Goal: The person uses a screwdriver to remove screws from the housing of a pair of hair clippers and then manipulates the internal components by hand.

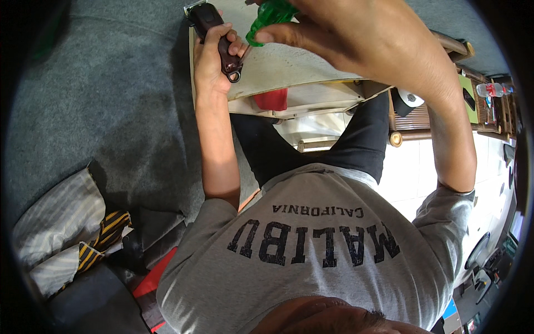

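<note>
A dark maroon hair clipper (214,34) lies in my left hand (208,65), fingers wrapped round its body. Its metal blade points to the upper left, and a hanging loop shows at its lower end. My right hand (311,39) grips the translucent green handle of a screwdriver (272,16). The screwdriver's thin shaft slants down toward the clipper's side, near my left fingertips; whether its tip touches the clipper I cannot tell. Both hands are above a pale desk (300,72), the left one by its left edge.
A red item (271,99) sits in the desk's open shelf. Right of it, a bamboo table (413,122) carries a cap (408,100), a green folder (468,97) and a plastic bottle (492,90). Striped cloth (64,214) lies at lower left, beside a grey wall.
</note>
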A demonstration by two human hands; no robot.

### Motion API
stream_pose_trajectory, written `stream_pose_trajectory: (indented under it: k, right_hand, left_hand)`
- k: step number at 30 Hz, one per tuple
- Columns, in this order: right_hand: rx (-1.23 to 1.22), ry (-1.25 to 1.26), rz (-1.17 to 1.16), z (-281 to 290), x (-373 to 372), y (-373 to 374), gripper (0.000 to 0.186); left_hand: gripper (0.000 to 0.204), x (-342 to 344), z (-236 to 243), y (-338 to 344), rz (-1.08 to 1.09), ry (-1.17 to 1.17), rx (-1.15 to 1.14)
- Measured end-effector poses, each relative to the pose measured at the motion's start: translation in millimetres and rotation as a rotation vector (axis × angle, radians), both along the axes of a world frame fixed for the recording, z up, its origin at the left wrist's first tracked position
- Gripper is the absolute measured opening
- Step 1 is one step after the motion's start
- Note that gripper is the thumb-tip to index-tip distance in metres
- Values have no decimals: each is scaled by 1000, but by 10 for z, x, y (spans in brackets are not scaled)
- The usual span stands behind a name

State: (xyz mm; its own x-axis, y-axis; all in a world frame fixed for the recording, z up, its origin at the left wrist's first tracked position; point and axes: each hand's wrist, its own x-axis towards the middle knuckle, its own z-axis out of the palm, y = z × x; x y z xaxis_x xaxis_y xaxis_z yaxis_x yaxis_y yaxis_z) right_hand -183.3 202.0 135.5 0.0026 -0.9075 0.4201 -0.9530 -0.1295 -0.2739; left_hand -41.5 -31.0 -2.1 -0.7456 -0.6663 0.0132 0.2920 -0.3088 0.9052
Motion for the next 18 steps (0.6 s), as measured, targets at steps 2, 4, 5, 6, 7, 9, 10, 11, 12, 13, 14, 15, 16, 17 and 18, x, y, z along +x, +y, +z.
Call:
stream_pose_trajectory:
  k: [2, 4, 5, 6, 7, 9, 10, 11, 12, 13, 14, 15, 16, 17, 18]
  right_hand:
    - [-28, -43, 1, -16, 63, -14, 29]
    - [-29, -14, -15, 6, 139, -33, 28]
    - [-16, 42, -30, 24, 178, -37, 28]
    - [-11, 86, -43, 35, 185, -27, 28]
    - [-7, 131, -56, 47, 192, -13, 28]
    - [-18, 192, -66, 66, 189, 13, 28]
    - [-24, 176, -49, 58, 175, 1, 28]
    - [-32, 161, -34, 47, 159, -4, 28]
    - [-43, 100, 12, 17, 105, -79, 28]
    - [-47, 53, 30, 36, 107, -76, 29]
    - [-52, 6, 47, 53, 108, -77, 30]
    - [-49, -26, 33, 139, 143, 21, 31]
    - [-63, -22, -29, 133, 149, 18, 33]
    - [-76, -19, -90, 128, 155, 9, 35]
    - [-111, 21, -200, 5, 135, -76, 37]
  left_hand:
    - [44, -41, -4, -2, 16, -17, 22]
    - [45, -25, -13, -16, 79, -57, 27]
    - [46, -12, -22, -24, 110, -77, 29]
    - [46, -14, -41, -32, 110, -79, 18]
    - [46, -11, -60, -40, 110, -82, 6]
    - [45, -29, 11, 71, 141, -65, -77]
    - [46, -40, 35, 84, 106, -67, -64]
    - [46, -46, 49, 94, 70, -69, -51]
    - [46, -26, 61, 91, 44, -69, -40]
    - [46, -6, 14, 35, -6, -32, -40]
    - [46, 14, -78, -65, -56, 6, -41]
    - [46, 4, -56, -57, -68, 18, -37]
    - [47, -3, -38, -44, -79, 30, -31]
    - [47, -9, -30, -9, -49, 16, -21]
    - [47, -30, 21, 37, -21, 2, -13]
